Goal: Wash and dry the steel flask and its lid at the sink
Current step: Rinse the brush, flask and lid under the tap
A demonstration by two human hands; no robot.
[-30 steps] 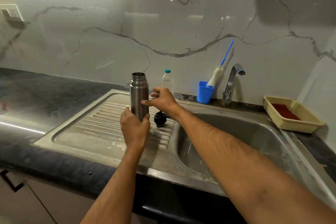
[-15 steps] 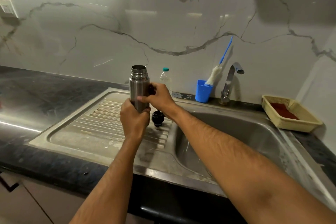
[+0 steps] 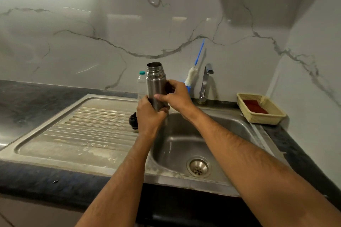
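The steel flask (image 3: 155,81) stands upright in the air with its threaded mouth uncovered, above the ridge between drainboard and basin. My left hand (image 3: 149,116) wraps its lower end from below. My right hand (image 3: 175,94) grips its middle from the right side. The black lid (image 3: 133,121) lies on the drainboard (image 3: 88,125), just left of my left hand and partly hidden by it.
The sink basin (image 3: 184,145) with its drain lies below my right arm. A tap (image 3: 205,83) stands at the back, beside a blue cup with a bottle brush (image 3: 192,77). A clear plastic bottle (image 3: 141,83) stands behind the flask. A cream basket (image 3: 262,114) sits at the right.
Both hands have carried the flask up and to the right, from over the drainboard to the basin's edge. The right hand went from touching it to gripping it. The lid stayed put.
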